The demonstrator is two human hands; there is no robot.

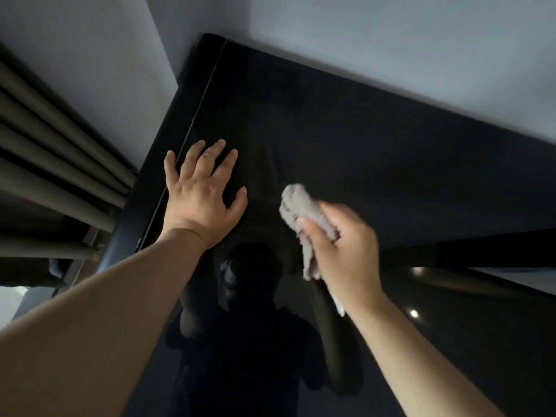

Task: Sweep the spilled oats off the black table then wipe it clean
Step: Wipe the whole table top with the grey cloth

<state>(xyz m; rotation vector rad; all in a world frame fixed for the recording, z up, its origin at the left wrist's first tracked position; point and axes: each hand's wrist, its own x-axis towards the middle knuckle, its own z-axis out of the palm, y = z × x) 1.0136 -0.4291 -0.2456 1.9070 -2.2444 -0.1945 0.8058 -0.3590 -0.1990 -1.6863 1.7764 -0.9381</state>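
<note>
On the glossy black tabletop [376, 139], a grey cloth [301, 206] is being clutched in the curled right grip [343, 251], at three o'clock from the left grip [201, 200], which is being pressed flat, fingers spread.

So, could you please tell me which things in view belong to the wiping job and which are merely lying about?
Belongs to the job: glossy black table; crumpled grey cloth, gripped by the right hand; left hand, resting flat on the table near its left edge.
Just there: pleated grey-brown curtain at the left; pale wall behind the table.
</note>
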